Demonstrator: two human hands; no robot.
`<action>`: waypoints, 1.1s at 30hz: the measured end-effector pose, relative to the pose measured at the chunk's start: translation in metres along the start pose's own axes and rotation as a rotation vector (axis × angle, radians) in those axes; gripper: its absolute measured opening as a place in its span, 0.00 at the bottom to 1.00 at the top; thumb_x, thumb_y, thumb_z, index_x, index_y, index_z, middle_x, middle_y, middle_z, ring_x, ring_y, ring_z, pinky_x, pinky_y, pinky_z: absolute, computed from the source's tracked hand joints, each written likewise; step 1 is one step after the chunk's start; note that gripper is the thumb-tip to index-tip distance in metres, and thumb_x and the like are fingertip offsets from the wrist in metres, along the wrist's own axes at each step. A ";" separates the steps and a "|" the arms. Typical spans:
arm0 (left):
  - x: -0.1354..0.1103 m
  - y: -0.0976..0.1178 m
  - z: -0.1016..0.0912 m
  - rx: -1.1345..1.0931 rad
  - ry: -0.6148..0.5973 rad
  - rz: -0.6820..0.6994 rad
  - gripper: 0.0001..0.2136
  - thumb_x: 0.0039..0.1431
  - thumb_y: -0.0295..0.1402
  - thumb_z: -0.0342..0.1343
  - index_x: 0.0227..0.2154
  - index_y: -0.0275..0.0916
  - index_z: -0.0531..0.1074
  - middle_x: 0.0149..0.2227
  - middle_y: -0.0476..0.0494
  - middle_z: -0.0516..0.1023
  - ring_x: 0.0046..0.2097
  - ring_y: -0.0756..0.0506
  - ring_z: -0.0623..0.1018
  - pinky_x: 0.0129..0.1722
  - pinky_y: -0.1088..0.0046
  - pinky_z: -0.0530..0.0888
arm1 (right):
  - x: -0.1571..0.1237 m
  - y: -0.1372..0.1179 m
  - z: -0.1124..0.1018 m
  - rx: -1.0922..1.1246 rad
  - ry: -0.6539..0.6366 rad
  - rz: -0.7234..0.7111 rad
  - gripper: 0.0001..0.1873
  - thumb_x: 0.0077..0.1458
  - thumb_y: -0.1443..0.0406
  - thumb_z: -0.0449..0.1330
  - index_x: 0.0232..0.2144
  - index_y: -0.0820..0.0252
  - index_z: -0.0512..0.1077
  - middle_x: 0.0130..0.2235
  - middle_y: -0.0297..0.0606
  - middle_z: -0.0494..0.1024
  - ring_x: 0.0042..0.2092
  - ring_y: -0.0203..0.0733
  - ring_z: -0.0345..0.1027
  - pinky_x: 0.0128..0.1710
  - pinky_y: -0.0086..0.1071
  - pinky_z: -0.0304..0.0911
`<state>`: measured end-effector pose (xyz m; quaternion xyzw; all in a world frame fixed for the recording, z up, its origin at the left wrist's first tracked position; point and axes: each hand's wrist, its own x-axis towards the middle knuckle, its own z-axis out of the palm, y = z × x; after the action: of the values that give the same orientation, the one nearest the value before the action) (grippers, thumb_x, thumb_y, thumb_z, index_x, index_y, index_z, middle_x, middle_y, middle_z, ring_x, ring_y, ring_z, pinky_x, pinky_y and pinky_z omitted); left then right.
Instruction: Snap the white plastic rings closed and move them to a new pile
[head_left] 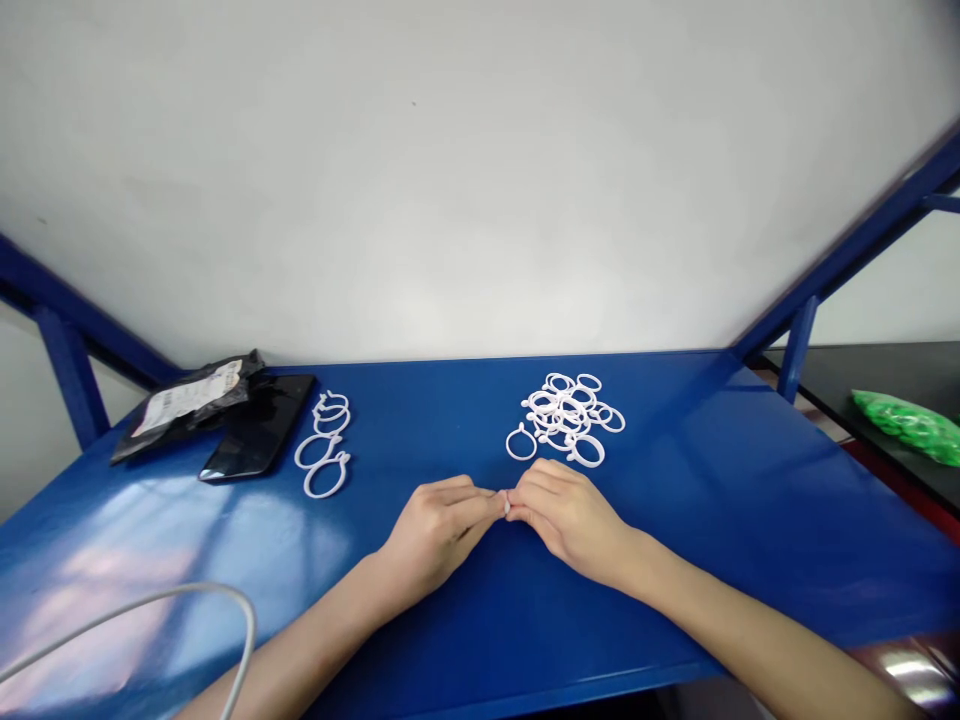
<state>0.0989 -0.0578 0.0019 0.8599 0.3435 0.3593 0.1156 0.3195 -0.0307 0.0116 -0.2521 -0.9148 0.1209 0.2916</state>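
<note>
Both hands meet at the middle of a blue table (712,500). My left hand (435,535) and my right hand (570,515) have their fingers closed, pinching a small white plastic ring (507,505) between their fingertips; most of the ring is hidden. Just beyond my right hand lies a heap of several white plastic rings (566,415). To the left a smaller group of white rings (326,450) lies in a loose line on the table.
A black phone (259,435) and a dark plastic bag with a white label (187,400) lie at the back left. A white cable (150,610) curves over the near left corner. A green bag (911,425) rests on a dark surface at right. Blue frame struts rise at both sides.
</note>
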 end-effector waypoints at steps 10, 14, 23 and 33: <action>0.012 -0.049 -0.053 0.562 0.070 -0.397 0.15 0.70 0.38 0.50 0.49 0.38 0.78 0.47 0.34 0.83 0.49 0.34 0.80 0.54 0.52 0.71 | 0.010 0.021 -0.007 -0.153 0.243 0.132 0.06 0.68 0.64 0.59 0.38 0.56 0.77 0.36 0.39 0.82 0.39 0.46 0.72 0.42 0.39 0.68; 0.000 -0.078 -0.081 0.914 -0.045 -0.840 0.23 0.67 0.43 0.49 0.53 0.29 0.74 0.47 0.20 0.79 0.53 0.22 0.75 0.46 0.47 0.71 | 0.005 0.051 -0.028 -0.332 0.352 0.261 0.06 0.67 0.64 0.60 0.40 0.56 0.78 0.38 0.42 0.83 0.44 0.52 0.69 0.44 0.45 0.67; -0.002 -0.079 -0.091 0.848 0.014 -0.744 0.19 0.67 0.32 0.43 0.54 0.32 0.72 0.45 0.27 0.81 0.51 0.28 0.77 0.48 0.49 0.72 | 0.003 0.059 -0.027 -0.407 0.251 0.386 0.08 0.66 0.63 0.61 0.44 0.58 0.78 0.43 0.44 0.81 0.50 0.57 0.67 0.49 0.50 0.68; 0.016 0.009 -0.026 -0.628 0.013 -0.558 0.10 0.65 0.36 0.55 0.47 0.42 0.66 0.38 0.49 0.77 0.35 0.48 0.82 0.36 0.71 0.80 | 0.013 -0.005 -0.007 0.225 0.019 0.350 0.10 0.71 0.61 0.55 0.49 0.56 0.73 0.49 0.40 0.80 0.51 0.44 0.73 0.53 0.39 0.68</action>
<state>0.0933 -0.0546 0.0333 0.6546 0.4376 0.4068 0.4630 0.3128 -0.0278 0.0251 -0.3740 -0.8351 0.2687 0.3010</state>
